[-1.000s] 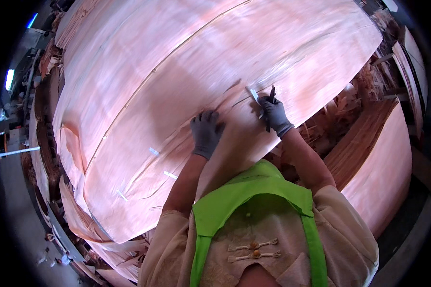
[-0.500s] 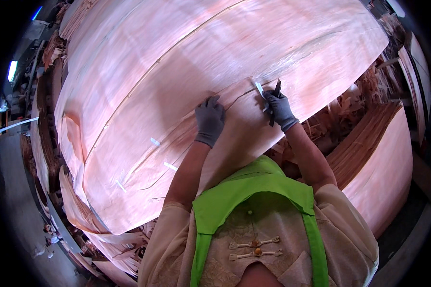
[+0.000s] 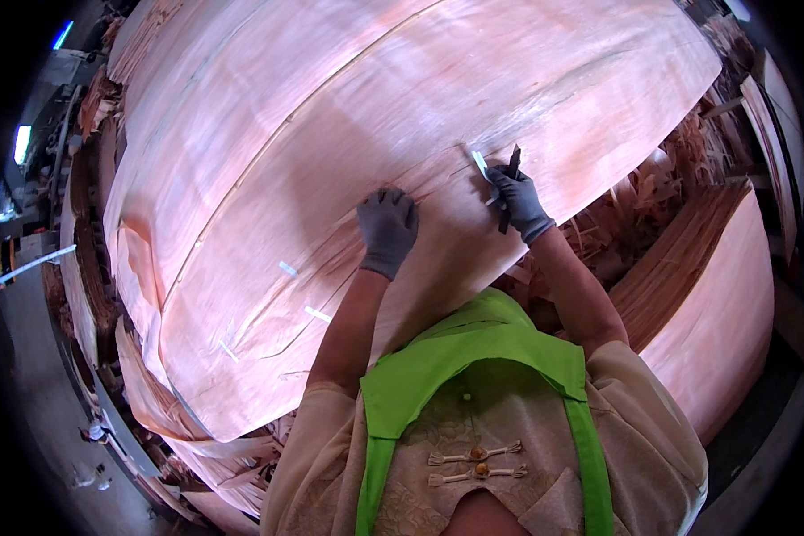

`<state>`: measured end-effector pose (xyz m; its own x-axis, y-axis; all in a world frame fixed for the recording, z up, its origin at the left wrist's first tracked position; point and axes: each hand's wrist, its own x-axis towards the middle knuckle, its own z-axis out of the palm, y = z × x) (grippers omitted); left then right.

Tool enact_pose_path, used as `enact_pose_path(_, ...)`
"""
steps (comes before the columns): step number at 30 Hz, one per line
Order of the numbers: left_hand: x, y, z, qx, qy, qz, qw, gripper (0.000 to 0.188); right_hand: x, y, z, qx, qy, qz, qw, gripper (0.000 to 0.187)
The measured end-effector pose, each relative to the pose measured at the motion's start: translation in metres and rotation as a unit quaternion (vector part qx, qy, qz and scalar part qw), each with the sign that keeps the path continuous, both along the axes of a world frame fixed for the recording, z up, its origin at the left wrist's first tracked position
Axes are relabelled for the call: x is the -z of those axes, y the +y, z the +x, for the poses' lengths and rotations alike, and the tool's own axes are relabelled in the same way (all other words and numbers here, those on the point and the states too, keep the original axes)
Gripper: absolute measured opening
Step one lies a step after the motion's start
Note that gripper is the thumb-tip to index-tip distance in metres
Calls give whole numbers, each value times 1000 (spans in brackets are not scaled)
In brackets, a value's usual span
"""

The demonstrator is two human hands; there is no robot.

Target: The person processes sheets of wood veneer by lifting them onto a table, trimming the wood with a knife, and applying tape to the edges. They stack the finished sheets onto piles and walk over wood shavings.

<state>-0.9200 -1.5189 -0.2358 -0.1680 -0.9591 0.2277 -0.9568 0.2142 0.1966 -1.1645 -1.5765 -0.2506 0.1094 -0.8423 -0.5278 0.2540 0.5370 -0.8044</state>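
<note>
A large pinkish wood veneer sheet (image 3: 348, 152) spreads in front of me, with splits in its near part. My left hand (image 3: 388, 230), in a grey glove, bears down on the veneer beside a torn streak; its fingers are curled and bunched, the tips hidden. To its right, my gloved right hand (image 3: 520, 198) is closed around a dark, narrow blade-like tool (image 3: 515, 159). A strip of white tape (image 3: 480, 164) shows at the fingers of that hand, against the sheet. Short tape pieces (image 3: 317, 314) stick across the splits to the left of my left forearm.
A long seam (image 3: 286, 120) curves across the veneer beyond my hands. At the right stands a thick stack of veneer (image 3: 688, 259), with loose scraps (image 3: 630, 201) between it and the sheet. Curled, torn veneer edges (image 3: 137, 268) lie at the left. My green apron (image 3: 473, 335) touches the near edge.
The dark gap in the veneer between my hands has closed up. My left hand has shifted slightly left, its fingers now more tucked under. My right hand has barely moved, still holding the tool.
</note>
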Motion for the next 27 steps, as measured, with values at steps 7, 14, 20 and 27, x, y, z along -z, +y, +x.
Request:
enact_pose_path(7,-3,6,-26,55,-26,-17,998,52,4,0,-1,-2,9,-7,1000,14)
enact_pose_path(14,-5,-16,-31,66,40,65,995,48,-12,-25,22,-63,52,-52,995,16)
enact_pose_path(20,13,-56,-36,106,67,-6,992,48,2,-56,47,-53,89,-36,994,12)
enact_pose_path(27,21,-67,-37,149,-107,5,983,58,-16,-43,30,-139,170,-66,973,20)
